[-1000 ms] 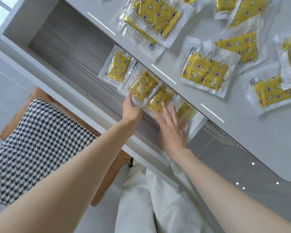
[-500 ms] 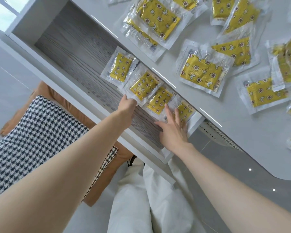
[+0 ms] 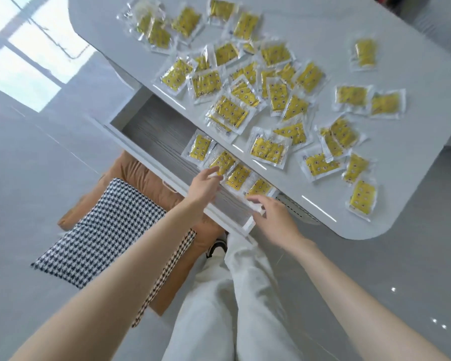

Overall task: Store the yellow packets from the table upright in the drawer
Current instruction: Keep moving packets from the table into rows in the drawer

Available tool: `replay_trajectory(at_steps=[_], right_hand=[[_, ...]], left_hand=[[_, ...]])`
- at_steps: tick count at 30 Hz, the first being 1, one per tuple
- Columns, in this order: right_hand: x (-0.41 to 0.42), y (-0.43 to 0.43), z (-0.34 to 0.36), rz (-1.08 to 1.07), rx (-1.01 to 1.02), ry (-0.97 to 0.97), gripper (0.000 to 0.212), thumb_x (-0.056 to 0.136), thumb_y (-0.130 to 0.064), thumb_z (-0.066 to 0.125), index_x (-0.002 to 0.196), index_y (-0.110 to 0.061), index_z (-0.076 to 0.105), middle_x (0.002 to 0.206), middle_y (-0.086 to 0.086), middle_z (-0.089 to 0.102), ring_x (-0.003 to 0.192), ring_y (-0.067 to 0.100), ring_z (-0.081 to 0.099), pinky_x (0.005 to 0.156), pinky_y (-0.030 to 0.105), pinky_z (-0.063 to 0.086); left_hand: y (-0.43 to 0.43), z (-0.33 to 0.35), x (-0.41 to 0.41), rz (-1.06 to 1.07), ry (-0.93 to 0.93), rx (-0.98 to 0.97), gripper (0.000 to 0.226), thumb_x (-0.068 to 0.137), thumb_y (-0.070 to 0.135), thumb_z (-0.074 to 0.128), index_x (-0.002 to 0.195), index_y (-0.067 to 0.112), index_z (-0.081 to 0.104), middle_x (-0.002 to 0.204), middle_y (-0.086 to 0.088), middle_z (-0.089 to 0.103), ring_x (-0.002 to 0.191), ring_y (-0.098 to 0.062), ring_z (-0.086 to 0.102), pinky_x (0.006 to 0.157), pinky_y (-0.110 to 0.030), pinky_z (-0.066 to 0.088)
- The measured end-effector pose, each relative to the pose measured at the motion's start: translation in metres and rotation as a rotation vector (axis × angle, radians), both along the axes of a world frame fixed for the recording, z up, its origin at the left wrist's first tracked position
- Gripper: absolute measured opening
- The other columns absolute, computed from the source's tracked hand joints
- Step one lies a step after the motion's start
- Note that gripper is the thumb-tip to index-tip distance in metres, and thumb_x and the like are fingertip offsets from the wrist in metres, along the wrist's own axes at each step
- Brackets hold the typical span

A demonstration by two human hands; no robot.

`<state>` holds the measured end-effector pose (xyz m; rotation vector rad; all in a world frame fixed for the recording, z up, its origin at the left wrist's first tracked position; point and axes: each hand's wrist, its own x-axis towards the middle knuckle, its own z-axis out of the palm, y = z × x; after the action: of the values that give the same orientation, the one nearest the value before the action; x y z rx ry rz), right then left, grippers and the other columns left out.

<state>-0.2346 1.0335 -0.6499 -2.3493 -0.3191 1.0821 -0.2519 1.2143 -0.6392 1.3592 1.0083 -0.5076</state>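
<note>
In the open drawer point(image 3: 151, 131) under the white worktop point(image 3: 323, 29), a row of four packets point(image 3: 237, 175) leans against the far side, each one tilted rather than properly upright. My worry is that the row gives way. The wrappers look slick, the drawer floor to the left of the row is bare, and nothing props that end, so one careless nudge could send the packets sliding flat one after another. A sleeve or wrist brushing the worktop edge could also sweep some of the loose packets point(image 3: 231, 112) lying close above into the drawer, flat and out of order. The left hand point(image 3: 205, 185) has its fingertips at the lower edge of the second packet point(image 3: 223, 161); the blur there means I cannot tell whether it pinches the wrapper or only steadies it. The right hand point(image 3: 275, 217) hangs over the drawer's right end with its fingers spread loosely and holding nothing, just beside the fourth packet point(image 3: 259, 187). Most of the yellow packets are yet to be stored, scattered and overlapping across the worktop.
</note>
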Motion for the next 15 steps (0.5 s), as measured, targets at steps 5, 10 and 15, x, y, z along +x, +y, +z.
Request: replay_trajectory(at_steps=[5,10,15], right_hand=[[-0.016,-0.044,0.093,-0.111,0.016,-0.072,0.037,0.092,-0.017,0.052,0.127,-0.027,0.057,0.126,-0.005,0.062,0.117,0.015,0.056,0.099,0.034,0.045],[-0.045,-0.097,0.161,-0.287,0.028,-0.129,0.034,0.09,-0.015,0.055,0.122,-0.026,0.061,0.116,-0.006,0.066,0.108,0.018,0.06,0.097,0.037,0.047],[-0.065,-0.152,0.201,-0.411,0.032,-0.152,0.033,0.091,-0.011,0.056,0.123,-0.02,0.061,0.116,-0.006,0.065,0.1,0.017,0.061,0.086,0.022,0.041]], left_hand=[[-0.023,0.099,-0.023,-0.114,-0.081,0.028,0.044,0.098,0.009,0.04,0.14,0.02,0.043,0.133,-0.002,0.056,0.107,-0.018,0.057,0.096,-0.034,0.044],[-0.063,0.166,-0.036,-0.317,-0.157,0.068,0.042,0.099,0.012,0.038,0.14,0.02,0.041,0.133,-0.002,0.055,0.113,-0.021,0.057,0.091,-0.028,0.042],[-0.112,0.2,-0.042,-0.507,-0.207,0.082,0.043,0.096,0.015,0.041,0.138,0.022,0.043,0.128,-0.004,0.057,0.108,-0.019,0.058,0.083,-0.027,0.045]])
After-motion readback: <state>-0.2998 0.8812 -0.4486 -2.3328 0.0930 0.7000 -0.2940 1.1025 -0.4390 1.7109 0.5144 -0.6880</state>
